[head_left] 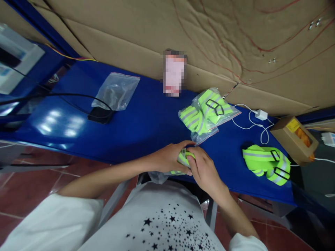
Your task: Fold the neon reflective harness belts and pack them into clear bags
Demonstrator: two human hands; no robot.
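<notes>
Both hands meet at the near edge of the blue table, around a folded yellow-green reflective strap that is partly inside a clear bag. My left hand wraps the strap from the left, its thumb and fingers closed round it. From the right, my right hand pinches the same strap. Just beyond them lie bagged reflective straps with a black buckle showing through the plastic. A loose reflective strap with black buckles rests farther right on the table.
On the blue table, a clear bag partly covers a black object at left. A blurred-out phone-like item leans on the cardboard wall. A white charger with cable and a cardboard box are at right.
</notes>
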